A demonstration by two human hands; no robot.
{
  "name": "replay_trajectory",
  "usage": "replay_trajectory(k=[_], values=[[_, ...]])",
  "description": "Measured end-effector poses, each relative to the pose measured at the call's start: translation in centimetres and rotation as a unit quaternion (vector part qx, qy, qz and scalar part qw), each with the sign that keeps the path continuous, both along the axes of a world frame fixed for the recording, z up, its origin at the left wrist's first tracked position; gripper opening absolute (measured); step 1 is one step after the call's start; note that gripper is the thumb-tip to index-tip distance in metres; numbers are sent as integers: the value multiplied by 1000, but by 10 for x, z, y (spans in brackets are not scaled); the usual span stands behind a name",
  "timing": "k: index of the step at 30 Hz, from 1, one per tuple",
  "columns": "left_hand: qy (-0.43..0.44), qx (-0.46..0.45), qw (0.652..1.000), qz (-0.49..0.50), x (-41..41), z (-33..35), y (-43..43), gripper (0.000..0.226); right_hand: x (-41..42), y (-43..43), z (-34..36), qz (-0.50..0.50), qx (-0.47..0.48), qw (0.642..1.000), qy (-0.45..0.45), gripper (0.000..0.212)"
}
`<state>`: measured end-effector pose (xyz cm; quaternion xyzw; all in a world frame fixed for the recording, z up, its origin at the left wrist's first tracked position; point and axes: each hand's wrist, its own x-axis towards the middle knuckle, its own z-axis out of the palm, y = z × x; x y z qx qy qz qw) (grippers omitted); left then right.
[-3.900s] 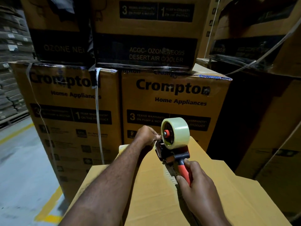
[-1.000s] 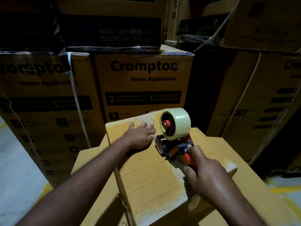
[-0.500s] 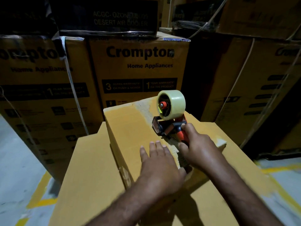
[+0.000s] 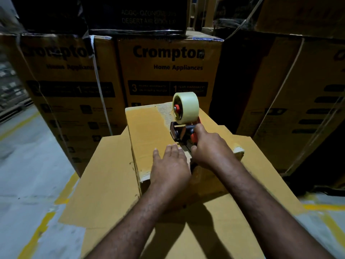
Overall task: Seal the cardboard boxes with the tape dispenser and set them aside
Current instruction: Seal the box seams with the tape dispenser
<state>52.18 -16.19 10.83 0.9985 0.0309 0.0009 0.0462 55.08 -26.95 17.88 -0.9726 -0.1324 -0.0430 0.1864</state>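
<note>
Palm of left hand (image 4: 169, 165) now nearer, flat on box (image 4: 147, 128)

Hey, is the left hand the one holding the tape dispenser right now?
No, the right hand grips the tape dispenser by its handle, while the left hand lies flat with straight fingers on top of the small cardboard box.

Small tan cardboard box (image 4: 149, 131) sat on larger flat carton (image 4: 104, 184), top flaps closed. Tape dispenser (image 4: 180, 132), red handle, 1 pale tape roll (image 4: 186, 107) upright, rested on box's top seam.
</note>
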Motion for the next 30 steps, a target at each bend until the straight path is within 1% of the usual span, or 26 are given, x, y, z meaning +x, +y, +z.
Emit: replay_trajectory(k=[3,5,8,10,13,16,18,19,24,30], values=[[-34,-7,999,32,-4,0,-1,68,-11,-15,4,0,-6,1000,11,47],[-68,-47,995,58,-6,1,-2,72,-23,-26,7,10,-12,1000,18,52],[-124,-140,977,98,-7,3,-2,79,-41,-40,11,30,-18,999,16,53],[-135,-144,975,103,-8,4,-1,87,-51,-49,14,35,-21,999,5,50],[-104,-132,983,75,-7,8,2,93,-68,-61,15,36,-26,999,-7,46],[-5,-137,991,10,-5,18,7,112,-82,-70,13,42,-21,999,-10,43],[55,-142,988,-9,-2,26,13,117,-86,-73,11,45,-16,999,-8,43],[68,-142,988,-7,1,28,17,118,-87,-74,9,44,-12,999,-9,42],[65,-105,992,25,12,22,28,120,-87,-80,0,27,8,999,-14,37],[85,-99,991,16,14,18,38,99,-102,-79,-8,23,16,999,-26,42]])
